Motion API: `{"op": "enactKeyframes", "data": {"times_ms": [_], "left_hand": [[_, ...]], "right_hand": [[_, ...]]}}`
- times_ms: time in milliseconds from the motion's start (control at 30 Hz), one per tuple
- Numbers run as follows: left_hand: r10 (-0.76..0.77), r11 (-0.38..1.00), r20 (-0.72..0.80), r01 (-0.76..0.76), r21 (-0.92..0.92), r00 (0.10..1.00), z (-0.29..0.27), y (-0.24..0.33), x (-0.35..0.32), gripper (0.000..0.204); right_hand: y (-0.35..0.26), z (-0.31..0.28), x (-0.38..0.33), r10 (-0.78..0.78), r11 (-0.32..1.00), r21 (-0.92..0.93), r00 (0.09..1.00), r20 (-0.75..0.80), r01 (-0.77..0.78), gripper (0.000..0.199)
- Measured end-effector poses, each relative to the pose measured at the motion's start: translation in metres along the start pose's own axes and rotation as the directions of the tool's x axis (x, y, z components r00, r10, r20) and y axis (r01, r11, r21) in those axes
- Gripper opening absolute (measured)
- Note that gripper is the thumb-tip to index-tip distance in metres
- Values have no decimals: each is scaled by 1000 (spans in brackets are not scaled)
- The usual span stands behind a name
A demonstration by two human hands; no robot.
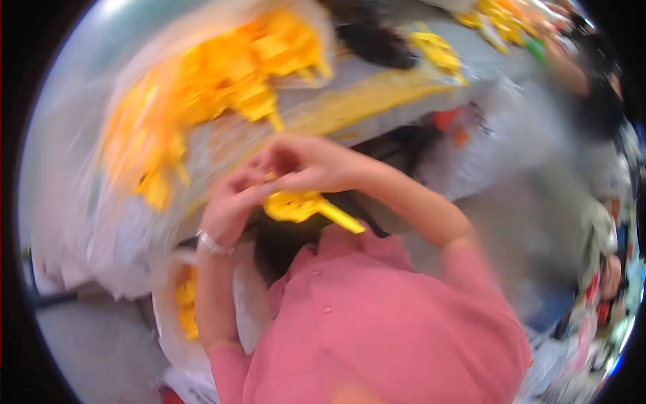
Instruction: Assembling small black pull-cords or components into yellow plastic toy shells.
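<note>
The picture is blurred by motion. My left hand (229, 202) and my right hand (306, 161) meet in front of my chest, both closed on a yellow plastic piece (303, 207) with a flat strip sticking out to the lower right. A light band circles my left wrist. My pink shirt fills the lower middle of the view.
A large heap of yellow plastic parts (215, 81) lies in clear plastic on the grey table (377, 101) ahead. More yellow parts (437, 50) lie farther right. A white bag of yellow pieces (185, 303) sits at my lower left. Another person (592, 74) is at the upper right.
</note>
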State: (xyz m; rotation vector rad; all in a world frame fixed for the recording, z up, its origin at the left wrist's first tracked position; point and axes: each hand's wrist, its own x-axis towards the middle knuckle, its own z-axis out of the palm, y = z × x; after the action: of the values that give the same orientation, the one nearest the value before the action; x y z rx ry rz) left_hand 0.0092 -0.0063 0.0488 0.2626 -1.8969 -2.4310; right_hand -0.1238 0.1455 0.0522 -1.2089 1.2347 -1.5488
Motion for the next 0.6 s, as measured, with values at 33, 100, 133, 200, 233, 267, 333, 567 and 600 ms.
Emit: {"op": "enactKeyframes", "data": {"times_ms": [33, 100, 133, 200, 233, 267, 333, 567, 600], "left_hand": [[-59, 998, -15, 58, -17, 998, 2, 5, 1, 8], [-67, 998, -71, 67, -2, 995, 2, 12, -5, 6], [-27, 998, -94, 32, 50, 995, 3, 16, -8, 5], [-1, 997, -108, 10, 79, 994, 1, 16, -9, 5], [-14, 996, -108, 23, 85, 994, -2, 16, -8, 5], [-9, 996, -114, 20, 91, 993, -3, 16, -8, 5], [-58, 978, -152, 87, 191, 987, -6, 15, -7, 5], [-71, 976, -68, 55, -211, 995, -8, 12, 1, 5], [-67, 977, -72, 50, -209, 995, -11, 8, 3, 5]], "right_hand": [[-4, -1, 0, 34, 999, -25, 999, -5, -34, 23], [3, 5, 4, -2, 1000, 28, 999, -35, 3, 23], [5, 7, 7, 20, 997, 79, 999, -25, -18, 24], [4, 8, 8, 63, 994, 87, 998, -25, -61, 25], [2, 8, 10, 53, 995, 87, 998, -13, -52, 25], [-5, 8, 11, 77, 997, -3, 997, -6, -77, 27], [-12, 8, 16, 91, 992, -85, 996, 10, -90, 27], [9, -6, 29, -79, 966, -252, 992, -99, 51, 9], [8, -3, 29, -130, 928, -363, 984, -120, 79, 9]]}}
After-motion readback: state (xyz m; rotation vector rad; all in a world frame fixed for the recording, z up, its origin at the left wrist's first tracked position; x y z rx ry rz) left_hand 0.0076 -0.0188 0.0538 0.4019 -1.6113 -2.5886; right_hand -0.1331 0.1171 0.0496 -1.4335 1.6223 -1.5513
